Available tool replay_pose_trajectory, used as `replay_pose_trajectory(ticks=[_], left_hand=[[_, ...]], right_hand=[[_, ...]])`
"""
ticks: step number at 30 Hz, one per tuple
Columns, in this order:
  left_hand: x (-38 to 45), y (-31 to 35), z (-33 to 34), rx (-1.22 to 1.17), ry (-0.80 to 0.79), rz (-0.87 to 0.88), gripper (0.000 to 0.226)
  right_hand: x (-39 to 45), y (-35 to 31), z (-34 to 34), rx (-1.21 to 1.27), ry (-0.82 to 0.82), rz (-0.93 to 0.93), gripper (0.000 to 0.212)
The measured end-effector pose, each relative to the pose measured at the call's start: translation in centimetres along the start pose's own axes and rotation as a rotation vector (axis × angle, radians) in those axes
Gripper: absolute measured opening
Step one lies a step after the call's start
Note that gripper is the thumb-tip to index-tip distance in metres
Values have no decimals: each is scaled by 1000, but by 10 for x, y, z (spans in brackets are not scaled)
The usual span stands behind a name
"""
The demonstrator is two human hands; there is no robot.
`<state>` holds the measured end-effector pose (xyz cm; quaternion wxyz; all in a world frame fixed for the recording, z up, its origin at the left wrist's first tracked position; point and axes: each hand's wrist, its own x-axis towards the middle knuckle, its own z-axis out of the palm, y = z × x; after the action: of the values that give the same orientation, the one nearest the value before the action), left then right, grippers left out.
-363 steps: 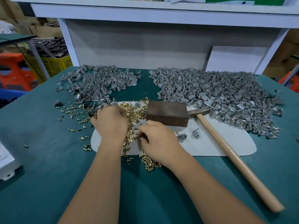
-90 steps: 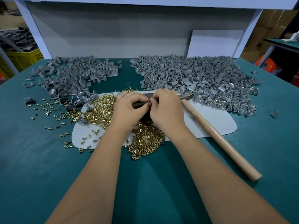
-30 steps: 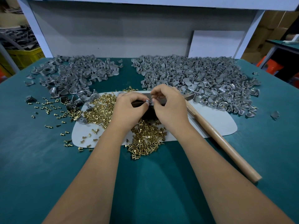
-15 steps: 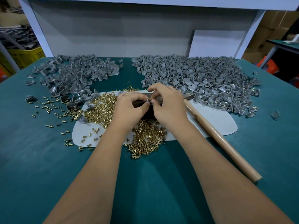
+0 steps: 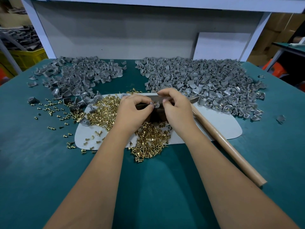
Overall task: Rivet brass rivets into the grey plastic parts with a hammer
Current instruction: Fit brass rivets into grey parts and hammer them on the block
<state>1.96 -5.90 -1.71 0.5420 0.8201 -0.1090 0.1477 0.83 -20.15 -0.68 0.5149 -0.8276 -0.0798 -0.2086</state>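
Observation:
My left hand [image 5: 132,111] and my right hand [image 5: 177,109] meet over a dark metal block [image 5: 154,115] on the pale mat [image 5: 219,121]. Between their fingertips they pinch a small grey plastic part [image 5: 156,104] with a brass rivet in it. Loose brass rivets [image 5: 151,142] lie heaped in front of the block and to its left. The hammer [image 5: 227,146] lies to the right, its wooden handle running toward the front right; its head is mostly hidden behind my right hand.
Two heaps of grey plastic parts lie at the back of the green table: a smaller left heap [image 5: 79,76] and a larger right heap [image 5: 206,81]. Stray rivets [image 5: 49,109] dot the table at left. A white board [image 5: 219,45] leans on the back wall.
Both hands stay over the block; my right fingers have shifted slightly around the small part. Nothing else has moved.

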Motion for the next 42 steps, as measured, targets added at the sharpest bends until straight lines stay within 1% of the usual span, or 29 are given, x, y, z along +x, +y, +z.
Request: replay_pose_trajectory(ticks=[4, 6, 14, 25, 28, 33, 35, 42], left_hand=[[0, 0, -1, -16, -8, 1, 11], [-1, 1, -1, -19, -8, 1, 11], [-1, 2, -1, -17, -11, 6, 16], [0, 2, 0, -10, -9, 14, 10], [0, 1, 0, -33, -6, -2, 10], [-1, 2, 0, -37, 1, -9, 12], [-2, 2, 1, -43, 1, -16, 12], [-4, 4, 0, -61, 6, -39, 12]], right_hand=[[1, 0, 2, -123, -13, -55, 8], [2, 1, 4, -196, -12, -69, 4], [4, 2, 8, -256, 7, -68, 8], [5, 0, 8, -349, 7, -116, 9], [6, -2, 7, -317, -10, -82, 11], [9, -7, 6, -297, -29, 28, 19], [9, -8, 7, -286, -26, 61, 19], [8, -8, 8, -260, -12, 95, 21]])
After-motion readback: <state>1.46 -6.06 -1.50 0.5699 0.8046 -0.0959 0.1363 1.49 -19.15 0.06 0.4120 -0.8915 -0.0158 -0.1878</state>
